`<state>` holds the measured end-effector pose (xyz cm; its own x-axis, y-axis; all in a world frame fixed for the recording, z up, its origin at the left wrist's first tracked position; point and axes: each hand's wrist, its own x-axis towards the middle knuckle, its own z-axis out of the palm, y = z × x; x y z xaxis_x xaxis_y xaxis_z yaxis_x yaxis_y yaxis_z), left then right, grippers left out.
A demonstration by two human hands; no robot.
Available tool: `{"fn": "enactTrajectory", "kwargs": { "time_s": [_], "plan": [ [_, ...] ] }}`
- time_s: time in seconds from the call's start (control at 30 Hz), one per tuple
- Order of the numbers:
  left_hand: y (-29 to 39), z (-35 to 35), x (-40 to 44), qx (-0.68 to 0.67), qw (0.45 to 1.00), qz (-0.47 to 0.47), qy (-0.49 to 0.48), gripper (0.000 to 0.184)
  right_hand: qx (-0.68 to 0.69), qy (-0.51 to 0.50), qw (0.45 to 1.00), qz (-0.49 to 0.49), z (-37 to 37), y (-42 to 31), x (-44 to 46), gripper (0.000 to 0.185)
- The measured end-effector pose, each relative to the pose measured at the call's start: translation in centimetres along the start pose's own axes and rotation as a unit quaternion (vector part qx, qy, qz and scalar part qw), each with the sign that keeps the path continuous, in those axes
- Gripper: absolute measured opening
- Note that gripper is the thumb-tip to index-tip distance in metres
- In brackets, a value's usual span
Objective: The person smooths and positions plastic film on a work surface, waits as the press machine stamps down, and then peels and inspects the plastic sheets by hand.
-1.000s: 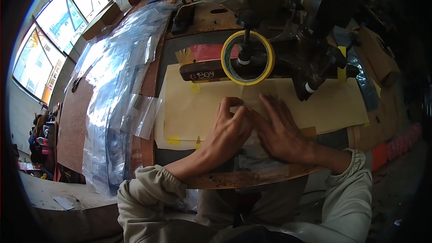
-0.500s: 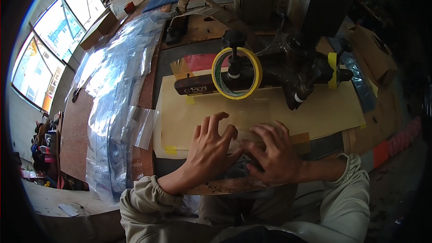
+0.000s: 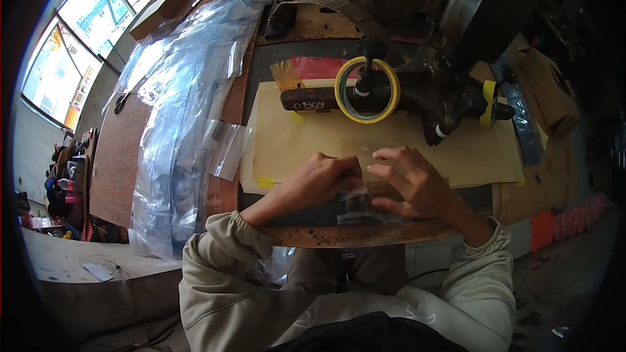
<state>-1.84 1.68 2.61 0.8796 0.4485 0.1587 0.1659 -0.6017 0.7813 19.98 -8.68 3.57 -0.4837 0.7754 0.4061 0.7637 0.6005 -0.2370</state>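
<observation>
My left hand (image 3: 326, 173) is curled closed over the board's front part, its fingertips at the upper edge of a clear plastic bag (image 3: 357, 203) and seemingly pinching it. The bag lies partly on the dark mat and is hard to outline. Just right of it, my right hand (image 3: 417, 184) hovers with fingers apart, holding nothing I can see. Beneath both hands is a tan board (image 3: 306, 143) with bits of yellow tape at its corners. Across its far side stands a dark metal clamp bar (image 3: 310, 100), with a yellow tape roll (image 3: 395, 91) hung around its knob.
A long heap of clear plastic bags (image 3: 176, 124) covers the left of the table, with black scissors (image 3: 119, 102) beside it. Cardboard boxes (image 3: 551, 91) stand at the right. The brown table edge (image 3: 326, 236) runs in front of my lap.
My left hand has gone from spread fingers to a closed grip and moved right. My right hand has risen slightly, fingers still apart. The head view has shifted.
</observation>
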Motion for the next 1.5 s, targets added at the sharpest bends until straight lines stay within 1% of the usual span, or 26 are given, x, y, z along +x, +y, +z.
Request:
{"fn": "enactTrajectory", "kwargs": {
  "time_s": [0.1, 0.13, 0.23, 0.33, 0.43, 0.53, 0.63, 0.73, 0.83, 0.87, 0.93, 1.03, 1.07, 1.13, 1.17, 1.2, 1.27, 1.3, 1.37, 1.4, 1.43, 1.47, 1.5],
  "plan": [
    [-0.6, -0.1, 0.2, -0.002, 1.0, 0.01, -0.013, 0.012, 0.089, -0.016, 0.996, 0.022, -3.2, -2.2, -0.8, 0.074],
    [-0.8, -0.1, 0.3, 0.002, 1.0, 0.015, -0.012, 0.012, 0.138, -0.034, 0.988, 0.067, -2.9, -2.6, -2.1, 0.076],
    [-1.2, 0.0, 0.5, 0.009, 1.0, 0.015, -0.015, 0.012, 0.133, 0.02, 0.977, 0.168, -0.7, -3.7, -4.6, 0.072],
    [-1.0, -0.1, 0.6, 0.017, 0.999, -0.002, -0.028, 0.016, 0.159, 0.055, 0.965, 0.2, 1.0, -4.3, -5.6, 0.067],
    [-1.2, -0.1, 0.8, 0.0, 0.999, -0.013, -0.035, 0.017, 0.122, 0.086, 0.97, 0.189, 1.8, -4.6, -5.7, 0.058],
    [-1.1, -0.2, 0.7, 0.054, 0.998, 0.011, -0.024, 0.018, 0.107, 0.117, 0.967, 0.199, 2.2, -4.8, -5.6, 0.055],
    [-0.9, -0.2, 0.8, 0.038, 0.998, -0.027, -0.037, 0.018, 0.052, 0.192, 0.944, 0.264, 1.6, -6.5, -4.8, 0.051],
    [-0.7, -0.2, 0.7, 0.046, 0.998, -0.02, -0.031, 0.019, 0.198, 0.179, 0.875, 0.405, 1.8, -7.2, -5.9, 0.043],
    [-0.5, -0.1, 0.6, 0.046, 0.998, -0.007, -0.03, 0.019, 0.212, 0.225, 0.874, 0.375, 1.9, -8.0, -5.6, 0.031],
    [-0.5, -0.2, 0.6, 0.026, 0.998, -0.007, -0.053, 0.022, 0.318, 0.227, 0.837, 0.382, 1.6, -8.2, -5.6, 0.026],
    [-0.3, -0.7, 0.7, -0.014, 0.995, -0.004, -0.097, 0.031, 0.514, 0.225, 0.736, 0.378, 0.6, -8.4, -5.7, 0.019],
    [-0.4, -1.1, 0.3, -0.024, 0.972, 0.092, -0.215, 0.053, 0.653, 0.256, 0.65, 0.292, -0.8, -8.1, -5.8, 0.017],
    [0.1, -0.9, 0.5, 0.004, 0.958, 0.121, -0.259, 0.069, 0.686, 0.288, 0.617, 0.256, -1.0, -7.9, -5.6, 0.018],
    [1.2, 0.3, 0.0, 0.07, 0.944, 0.273, -0.173, 0.067, 0.682, 0.298, 0.611, 0.271, -1.9, -7.9, -4.9, 0.018],
    [2.0, 0.8, -0.5, 0.073, 0.941, 0.289, -0.159, 0.066, 0.68, 0.302, 0.608, 0.277, -2.3, -7.9, -4.4, 0.018],
    [2.8, 1.3, -1.0, 0.076, 0.938, 0.305, -0.146, 0.065, 0.698, 0.314, 0.588, 0.261, -2.2, -7.7, -4.0, 0.019],
    [4.7, 2.0, -2.4, 0.025, 0.957, 0.223, -0.184, 0.064, 0.705, 0.343, 0.571, 0.244, -2.6, -7.8, -3.2, 0.019],
    [5.3, 2.6, -3.5, -0.009, 0.972, 0.158, -0.175, 0.057, 0.709, 0.357, 0.561, 0.234, -2.8, -7.9, -3.0, 0.02],
    [6.4, 4.1, -5.7, -0.076, 0.985, 0.027, -0.153, 0.045, 0.704, 0.4, 0.55, 0.207, -3.2, -7.9, -2.8, 0.02],
    [6.5, 5.6, -7.1, -0.133, 0.989, 0.032, -0.063, 0.039, 0.7, 0.423, 0.542, 0.195, -3.4, -7.9, -2.7, 0.021],
    [6.2, 7.5, -8.3, -0.19, 0.981, 0.037, 0.025, 0.032, 0.69, 0.429, 0.555, 0.181, -3.8, -7.9, -2.3, 0.021],
    [6.3, 8.5, -8.6, -0.246, 0.962, 0.041, 0.112, 0.027, 0.679, 0.435, 0.567, 0.169, -4.3, -7.9, -1.8, 0.021],
    [6.7, 9.2, -8.8, -0.332, 0.93, 0.008, 0.155, 0.027, 0.669, 0.439, 0.577, 0.164, -4.7, -8.0, -1.4, 0.022]
  ]
}}
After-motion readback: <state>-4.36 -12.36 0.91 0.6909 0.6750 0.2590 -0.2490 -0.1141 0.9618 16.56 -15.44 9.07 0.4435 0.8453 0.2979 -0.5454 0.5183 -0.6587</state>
